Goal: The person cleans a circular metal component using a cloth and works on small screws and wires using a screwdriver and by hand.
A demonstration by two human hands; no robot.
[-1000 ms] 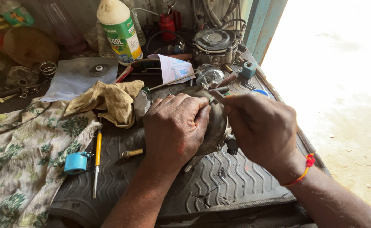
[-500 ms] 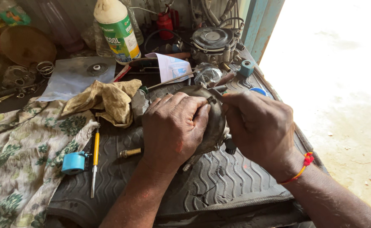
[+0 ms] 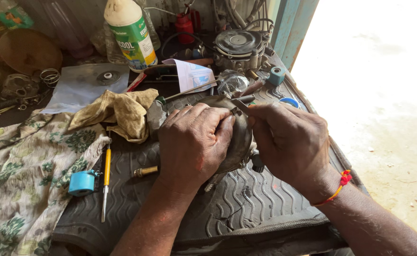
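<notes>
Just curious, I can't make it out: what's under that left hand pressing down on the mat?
The left hand covers a round dark metal part lying on the black ribbed rubber mat. Only its right edge shows; the rest is hidden. The right hand holds a thin tool against it.

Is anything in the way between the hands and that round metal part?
Nothing visible. The left hand lies right on the round metal part, and the right hand presses a thin tool against its edge.
</notes>
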